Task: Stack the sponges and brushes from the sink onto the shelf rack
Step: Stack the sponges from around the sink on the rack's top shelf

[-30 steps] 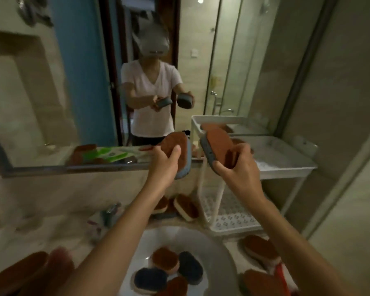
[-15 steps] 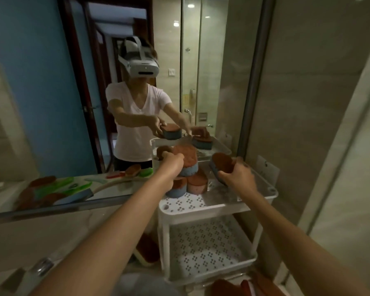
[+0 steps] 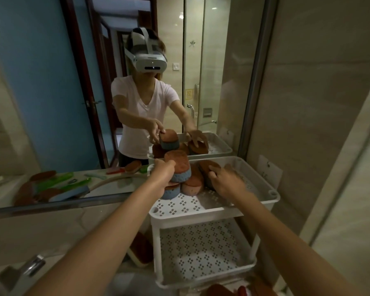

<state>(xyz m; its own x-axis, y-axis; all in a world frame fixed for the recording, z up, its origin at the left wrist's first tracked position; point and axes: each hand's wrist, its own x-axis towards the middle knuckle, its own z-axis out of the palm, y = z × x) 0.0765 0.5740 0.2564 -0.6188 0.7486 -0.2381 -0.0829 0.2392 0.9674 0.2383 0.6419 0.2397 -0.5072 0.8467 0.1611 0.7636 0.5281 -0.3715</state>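
Brown-topped blue sponge is sitting atop the pile on the white rack's top tier, the left hand gripping its side. The right hand is curling fingers over a second sponge leaning against that pile. Setting each flat and centred before releasing should keep the stack steady.

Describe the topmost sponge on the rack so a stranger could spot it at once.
Start at the white shelf rack against the mirror and look at its top tray, where sponges are piled at the far left. The topmost sponge has a rust-brown face over a blue base; unlike its neighbours, it is up on top of the pile, not down on the tray.
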